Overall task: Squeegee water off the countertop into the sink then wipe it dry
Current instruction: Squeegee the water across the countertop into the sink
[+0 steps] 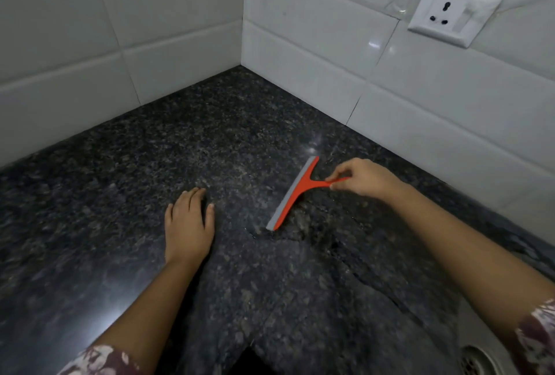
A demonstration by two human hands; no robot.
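Observation:
An orange squeegee (295,191) with a grey rubber blade rests its blade on the dark speckled granite countertop (186,146). My right hand (362,178) pinches the end of its handle between thumb and fingers. A thin line of water lies on the stone at the blade's near end. My left hand (187,223) lies flat, palm down, on the counter to the left of the squeegee, holding nothing. A steel sink drain (479,359) shows at the bottom right corner, mostly cut off by the frame.
White tiled walls (120,53) meet in a corner behind the counter. A white wall socket (455,11) sits on the right wall above the worktop. A dark notch marks the counter's front edge at the bottom centre.

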